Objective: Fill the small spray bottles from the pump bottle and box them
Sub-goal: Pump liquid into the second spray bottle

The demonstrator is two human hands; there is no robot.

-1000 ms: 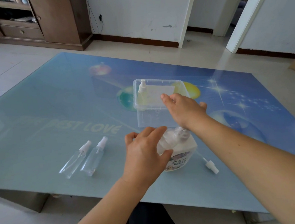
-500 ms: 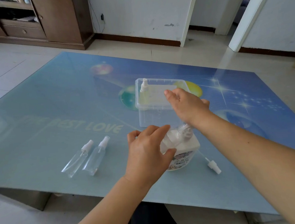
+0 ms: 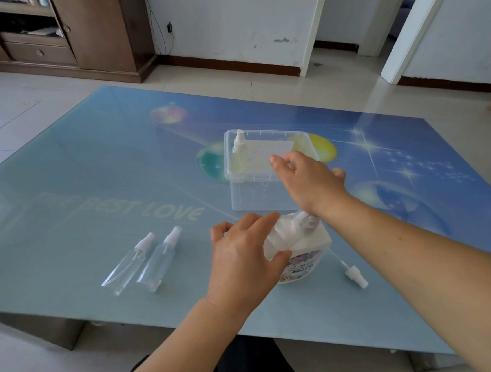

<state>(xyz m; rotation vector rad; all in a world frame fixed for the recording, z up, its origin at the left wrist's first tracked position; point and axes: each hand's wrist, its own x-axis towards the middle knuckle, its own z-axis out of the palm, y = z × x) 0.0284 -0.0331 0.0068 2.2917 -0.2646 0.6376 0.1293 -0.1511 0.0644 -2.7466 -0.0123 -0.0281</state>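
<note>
The white pump bottle (image 3: pixel 302 265) stands near the table's front edge. My left hand (image 3: pixel 244 259) grips its top and shoulder, fingers curled round it. The pump nozzle (image 3: pixel 301 221) shows under my right wrist. My right hand (image 3: pixel 307 182) hovers palm down over the near right corner of the clear plastic box (image 3: pixel 251 197), fingers loosely bent; whatever lies under the palm is hidden. One small spray bottle (image 3: pixel 239 154) with yellowish liquid stands in the box's far left corner. Two capped small bottles (image 3: pixel 144 262) lie side by side to the left. A loose spray head (image 3: pixel 355 277) with its tube lies to the right.
The blue printed glass table (image 3: pixel 92 198) reaches to its front edge just below my forearms. Tiled floor surrounds it, with a brown wooden cabinet (image 3: pixel 94 33) at the back left and a white wall and doorway behind.
My right hand's fingers have bent and spread a little over the box. My left hand stays on the pump bottle.
</note>
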